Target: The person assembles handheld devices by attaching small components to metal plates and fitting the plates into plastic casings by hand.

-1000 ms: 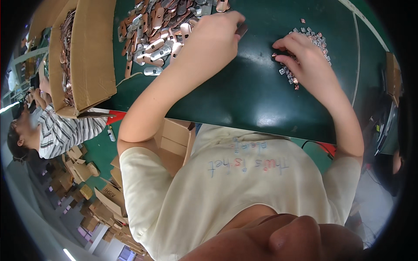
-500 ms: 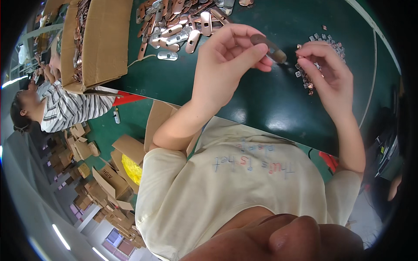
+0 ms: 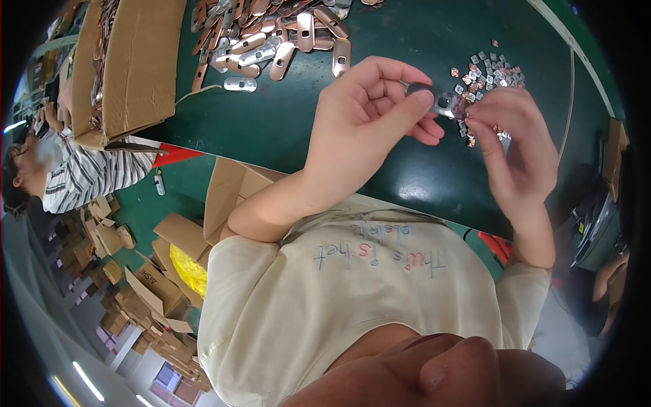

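Observation:
Between the thumb and fingers of my left hand [image 3: 363,119] is a rounded metal plate [image 3: 444,104], shiny, with a square hole. My right hand [image 3: 521,146] is pinched at the plate's right end; a tiny copper-coloured piece [image 3: 468,114] shows at its fingertips, though the fingers hide most of it. Just beyond that hand lies a scattered cluster of small square metal pieces [image 3: 491,68], some silver, some copper-coloured. A heap of similar oblong plates [image 3: 282,60], copper-coloured and silver, lies on the table to the far left.
The dark green table [image 3: 390,178] spans the space under both hands. At its left stands a cardboard box [image 3: 139,74] with metal parts inside. Open cartons [image 3: 152,288] and a yellow bag [image 3: 185,271] sit below on the floor side. A person in a striped top [image 3: 95,169] sits at left.
My hands, apart before, have come together at the plate. The left hand has turned the plate so its holed face shows, and the right hand has closed in on its end.

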The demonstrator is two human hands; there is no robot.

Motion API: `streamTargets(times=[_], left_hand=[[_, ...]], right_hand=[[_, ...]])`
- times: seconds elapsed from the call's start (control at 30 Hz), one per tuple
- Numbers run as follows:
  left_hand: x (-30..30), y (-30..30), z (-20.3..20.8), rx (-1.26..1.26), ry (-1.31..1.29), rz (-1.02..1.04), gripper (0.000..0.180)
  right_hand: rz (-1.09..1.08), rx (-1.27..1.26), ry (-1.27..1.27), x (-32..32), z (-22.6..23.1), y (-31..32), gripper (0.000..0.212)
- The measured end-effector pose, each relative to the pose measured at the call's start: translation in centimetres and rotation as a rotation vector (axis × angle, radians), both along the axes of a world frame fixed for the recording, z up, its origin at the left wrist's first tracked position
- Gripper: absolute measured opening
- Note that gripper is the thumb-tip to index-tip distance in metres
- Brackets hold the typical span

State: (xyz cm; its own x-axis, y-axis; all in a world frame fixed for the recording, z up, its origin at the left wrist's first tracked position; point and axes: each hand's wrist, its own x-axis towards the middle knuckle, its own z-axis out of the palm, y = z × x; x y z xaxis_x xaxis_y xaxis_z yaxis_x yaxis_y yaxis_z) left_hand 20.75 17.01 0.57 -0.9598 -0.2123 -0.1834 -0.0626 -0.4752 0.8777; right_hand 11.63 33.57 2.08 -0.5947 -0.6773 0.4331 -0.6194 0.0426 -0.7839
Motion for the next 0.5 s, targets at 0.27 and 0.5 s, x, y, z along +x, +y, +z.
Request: streamTargets(times=[0.27, 0.5], left_hand=[[0.6, 0.0, 0.5, -0.073, 0.068, -0.021, 0.019], [0.7, -0.1, 0.5, -0.068, 0.102, -0.068, 0.02]], right_hand=[[0.092, 0.048, 0.817, -0.1, -0.6, -0.6, 0.027], [0.089, 0.032, 0.983, -0.1, -0.7, -0.6, 0.03]])
